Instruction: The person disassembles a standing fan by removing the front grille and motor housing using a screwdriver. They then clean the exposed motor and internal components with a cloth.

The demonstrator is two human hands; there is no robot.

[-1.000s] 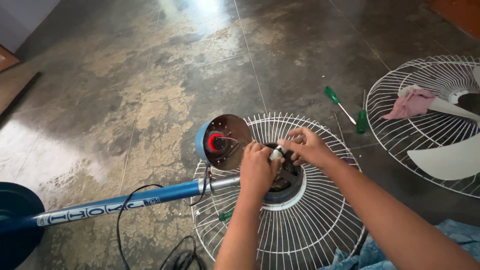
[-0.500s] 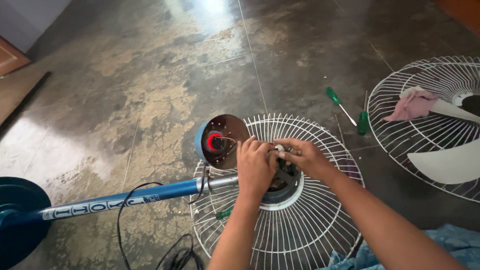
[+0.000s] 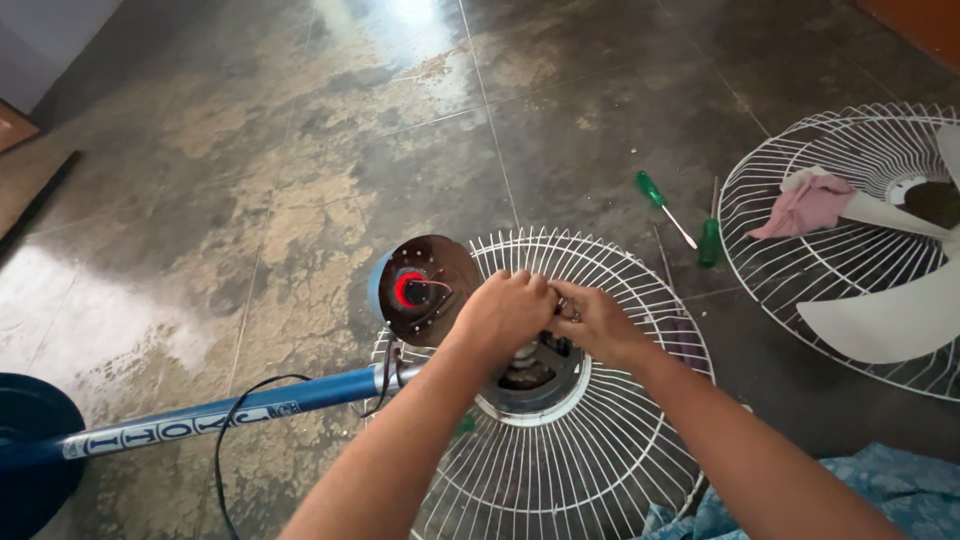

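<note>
A pedestal fan lies dismantled on a dark tiled floor (image 3: 300, 130); positions are given relative to its white wire rear guard (image 3: 560, 440). At the guard's centre sits the motor hub (image 3: 530, 375), and both hands meet directly above it. The left hand (image 3: 505, 310) is curled shut over a small part at the hub's top; the right hand (image 3: 595, 320) pinches closed on the same spot, fingertips touching the left. What they grip is hidden under the fingers. Just left of the guard's upper edge, the round open motor housing (image 3: 425, 288) shows a red ring and thin wires. The blue stand pole (image 3: 240, 408) runs away from the guard's left side to a dark round base (image 3: 35, 450), with a black cable (image 3: 225, 440) looping beside it. Two green-handled screwdrivers (image 3: 680, 220) lie above and right of the guard. Further right rests a second wire guard (image 3: 800, 260) bearing a pale blade (image 3: 890, 320) and a pink cloth (image 3: 808, 205). The rear guard is probably light, springy and easily bent; the rigid hub ring is the safer hold, clear of the fragile wires.
</note>
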